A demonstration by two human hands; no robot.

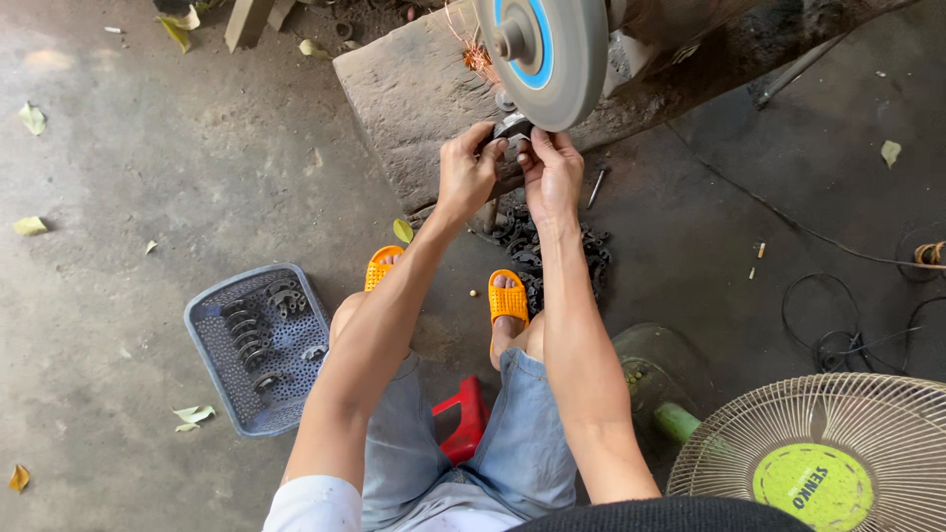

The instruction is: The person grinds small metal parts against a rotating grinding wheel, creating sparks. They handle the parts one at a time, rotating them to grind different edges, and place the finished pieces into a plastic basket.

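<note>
- Two bare forearms run up from the denim shorts (512, 433) and the red plastic stool (463, 419) toward the work — nearest in view are a round wire-grilled fan (838, 453) at the right and a grey perforated plastic basket (258, 347) at the left, holding dark curved metal pieces.
- Orange rubber slippers (507, 298) stand on the rough concrete floor (128, 197), beside a heap of dark metal pieces (537, 251).
- Left hand (468, 175) and right hand (557, 175) each have their grip closed on the small dark metal part (512, 128), fingertips pinching it from either side, just under the wheel.
- That part looks stiff, hard and dense for its size, probably sharp-edged and warm where ground; a firm two-sided pinch at the ends, clear of the edge against the wheel, looks the safest hold.
- Farthest, the grey grinding wheel with a blue ring (542, 54) throws orange sparks over a worn wooden block (414, 89) — the worktop here.
</note>
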